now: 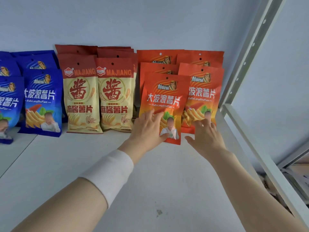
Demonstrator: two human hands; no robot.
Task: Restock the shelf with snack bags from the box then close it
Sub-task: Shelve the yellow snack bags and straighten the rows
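Observation:
An orange snack bag [164, 99] stands upright at the front of the orange row on the white shelf [150, 181]. My left hand [148, 129] lies on its lower left corner with fingers spread on the front and the thumb under the bottom edge. My right hand [206, 136] hovers with straight spread fingers at the lower part of the neighbouring orange bag [201, 92]. More orange bags stand behind both. The box is not in view.
Two red-and-cream bags [98, 97] stand in rows left of the orange ones, and blue bags [41, 101] farther left. A metal shelf upright [247, 52] and a side rail [260, 156] bound the shelf on the right.

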